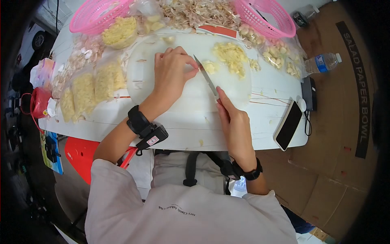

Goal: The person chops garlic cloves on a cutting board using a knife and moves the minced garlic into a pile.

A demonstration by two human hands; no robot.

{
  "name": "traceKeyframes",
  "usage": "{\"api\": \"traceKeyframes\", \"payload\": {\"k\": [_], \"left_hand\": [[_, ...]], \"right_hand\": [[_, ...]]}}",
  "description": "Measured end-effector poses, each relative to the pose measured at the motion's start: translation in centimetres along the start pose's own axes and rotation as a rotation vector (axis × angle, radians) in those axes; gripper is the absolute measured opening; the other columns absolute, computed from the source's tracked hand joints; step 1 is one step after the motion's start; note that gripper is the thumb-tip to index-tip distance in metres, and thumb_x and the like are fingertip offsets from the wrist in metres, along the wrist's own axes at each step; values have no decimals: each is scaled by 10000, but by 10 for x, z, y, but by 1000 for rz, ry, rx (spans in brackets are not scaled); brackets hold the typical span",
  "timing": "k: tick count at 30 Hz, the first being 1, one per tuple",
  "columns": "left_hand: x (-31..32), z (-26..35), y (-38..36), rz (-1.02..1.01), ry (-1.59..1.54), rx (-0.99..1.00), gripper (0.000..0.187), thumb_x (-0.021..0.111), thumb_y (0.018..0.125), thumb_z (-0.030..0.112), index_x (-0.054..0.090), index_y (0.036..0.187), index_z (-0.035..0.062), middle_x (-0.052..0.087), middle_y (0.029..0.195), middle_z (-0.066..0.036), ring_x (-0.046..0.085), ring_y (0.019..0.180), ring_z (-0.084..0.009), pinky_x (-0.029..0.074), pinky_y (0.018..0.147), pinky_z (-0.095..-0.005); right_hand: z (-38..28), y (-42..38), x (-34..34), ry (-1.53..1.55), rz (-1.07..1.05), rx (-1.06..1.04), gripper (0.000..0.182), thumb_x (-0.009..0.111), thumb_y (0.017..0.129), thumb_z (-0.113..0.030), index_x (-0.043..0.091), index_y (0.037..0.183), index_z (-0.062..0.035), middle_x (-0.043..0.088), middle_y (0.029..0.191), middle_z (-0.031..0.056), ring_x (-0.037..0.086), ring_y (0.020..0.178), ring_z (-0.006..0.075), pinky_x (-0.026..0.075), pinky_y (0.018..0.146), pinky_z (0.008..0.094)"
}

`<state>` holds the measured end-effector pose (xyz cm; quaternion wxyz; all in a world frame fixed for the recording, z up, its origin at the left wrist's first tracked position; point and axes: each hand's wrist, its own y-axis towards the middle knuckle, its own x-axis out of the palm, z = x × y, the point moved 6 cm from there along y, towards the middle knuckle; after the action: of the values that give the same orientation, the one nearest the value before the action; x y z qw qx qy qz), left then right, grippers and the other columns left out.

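Observation:
My right hand (235, 126) grips the handle of a knife (208, 78), its blade slanting up and left over a white cutting board (191, 99). Close to the blade's tip, my left hand (171, 75) has thumb and forefinger pinched together; whatever small piece lies between them is mostly hidden. Just right of the blade are a few pale garlic slices (210, 66). A larger pile of chopped garlic (231, 57) spreads over the board's upper right. One garlic clove (168, 39) sits near the board's far edge.
Bags of chopped garlic (84, 91) lie at left, below a full tub (120, 32). Two pink baskets (99, 18) flank garlic skins (195, 14) at the back. Bagged peeled cloves (278, 57), a water bottle (323, 62) and a phone (289, 126) are at right.

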<state>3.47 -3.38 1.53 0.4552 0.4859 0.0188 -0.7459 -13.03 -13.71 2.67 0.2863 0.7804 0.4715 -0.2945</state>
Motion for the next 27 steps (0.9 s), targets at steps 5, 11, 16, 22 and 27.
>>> {"api": "traceKeyframes", "payload": {"k": [5,11,16,22,27], "left_hand": [[1,0,2,-7,-27,8,48,780,736,157,757,762,123,646,902,-47,559,923,-230,335,844,-368],[-1,1,2,5,2,22,79,798,724,142,758,787,115,658,895,-35,590,920,-237,355,847,-365],[3,-4,2,-8,-62,19,45,778,731,146,753,765,131,639,914,-60,568,943,-246,330,829,-375],[2,-10,8,39,-203,-38,221,646,774,-17,631,953,111,569,918,-44,571,891,-219,341,809,-379],[-3,-8,11,153,-236,-28,275,636,744,-88,576,966,63,587,878,-50,594,779,-194,465,745,-335]], "right_hand": [[1,-6,8,-184,-16,-35,401,566,972,-126,557,1373,-118,671,808,231,649,682,402,516,600,475],[12,-2,7,-56,-6,-7,377,566,964,-112,581,1340,-92,694,909,212,674,706,390,529,624,464],[13,-2,-4,163,26,59,398,593,942,-34,581,1339,-59,693,989,231,694,874,375,532,782,375],[6,-10,0,145,-4,66,394,587,950,-44,579,1344,-66,692,985,232,691,869,385,530,778,381],[7,-6,-1,115,-19,55,381,588,951,-46,587,1331,-58,692,981,228,690,866,384,527,779,380]]}}
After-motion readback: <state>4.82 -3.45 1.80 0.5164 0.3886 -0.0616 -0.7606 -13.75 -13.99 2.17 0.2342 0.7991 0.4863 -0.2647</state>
